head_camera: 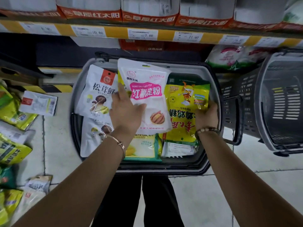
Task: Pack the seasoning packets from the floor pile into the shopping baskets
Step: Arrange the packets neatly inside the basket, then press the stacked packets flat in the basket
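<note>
Below a shelf, in the middle basket, a white packet is pinched by the left hand; a yellow packet is gripped by the right hand; both look soft and slippery, likely best held by edges.

Glossy plastic packets fill a matt grey plastic basket on smooth floor tiles.

There are two shopping baskets: one filled basket and one empty basket to its right. The filled basket shows two white mushroom packets, one pink-labelled packet, one large yellow packet, one corn-printed packet and one plain white packet. To its left, the floor pile holds at least six packets, too blurred to count exactly.
</note>
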Action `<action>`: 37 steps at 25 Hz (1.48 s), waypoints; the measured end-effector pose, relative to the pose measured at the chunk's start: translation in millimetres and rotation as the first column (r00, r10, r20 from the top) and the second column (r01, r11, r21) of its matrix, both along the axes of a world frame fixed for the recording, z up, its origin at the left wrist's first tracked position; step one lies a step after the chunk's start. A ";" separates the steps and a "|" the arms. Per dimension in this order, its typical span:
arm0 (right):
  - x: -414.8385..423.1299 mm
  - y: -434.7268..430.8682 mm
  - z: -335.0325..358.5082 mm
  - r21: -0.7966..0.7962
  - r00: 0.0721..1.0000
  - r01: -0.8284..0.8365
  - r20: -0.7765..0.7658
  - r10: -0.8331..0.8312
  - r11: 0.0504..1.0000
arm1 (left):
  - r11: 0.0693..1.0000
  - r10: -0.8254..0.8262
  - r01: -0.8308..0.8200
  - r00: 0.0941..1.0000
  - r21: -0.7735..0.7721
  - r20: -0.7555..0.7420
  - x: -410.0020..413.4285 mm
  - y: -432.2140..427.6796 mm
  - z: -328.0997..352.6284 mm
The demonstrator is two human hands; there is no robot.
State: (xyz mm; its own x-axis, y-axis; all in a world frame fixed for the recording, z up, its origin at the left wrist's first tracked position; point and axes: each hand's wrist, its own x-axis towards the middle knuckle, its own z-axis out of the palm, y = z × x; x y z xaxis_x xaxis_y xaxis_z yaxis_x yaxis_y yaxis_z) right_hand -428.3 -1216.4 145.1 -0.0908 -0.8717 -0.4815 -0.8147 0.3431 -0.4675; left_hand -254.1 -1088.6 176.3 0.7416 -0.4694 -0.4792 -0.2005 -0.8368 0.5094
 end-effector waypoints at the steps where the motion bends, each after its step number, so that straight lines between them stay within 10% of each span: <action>1: -1.2 1.9 1.1 -0.025 0.998 -0.051 -0.021 0.051 0.998 | 0.999 -0.025 0.030 0.992 -0.036 0.122 -3.2 1.1 5.3; 4: 0.4 11.8 9.3 -0.137 0.955 -0.280 -0.144 0.261 0.950 | 0.958 -0.207 0.268 0.894 -0.104 0.398 -16.2 -8.4 16.2; 9: 16.9 19.4 -1.6 -0.035 0.780 -0.614 -0.183 0.599 0.789 | 0.780 -0.626 0.542 0.686 0.314 0.371 -26.1 -19.8 -23.4; 21: -2.7 29.7 -53.7 0.008 0.622 -0.753 -0.320 0.715 0.658 | 0.791 -0.612 0.486 0.626 0.371 0.483 -44.0 -17.1 -56.8; 30: 3.0 10.0 -25.8 0.111 0.607 -0.767 -0.192 0.771 0.632 | 0.783 -0.617 0.530 0.728 0.326 0.299 -39.7 -21.1 -40.7; 37: 63.1 51.2 36.1 -0.208 0.524 -0.832 0.013 0.852 0.515 | 0.993 -0.038 0.055 0.987 -0.102 0.158 -21.7 63.4 32.9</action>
State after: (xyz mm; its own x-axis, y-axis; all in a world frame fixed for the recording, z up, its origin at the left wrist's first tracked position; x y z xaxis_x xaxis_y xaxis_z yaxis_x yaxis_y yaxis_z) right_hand -365.2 -1165.1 181.2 0.7661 -0.5731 -0.2910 -0.6261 -0.5632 -0.5392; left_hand -275.8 -1025.3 209.2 0.7796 -0.5469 -0.3053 -0.3216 -0.7677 0.5543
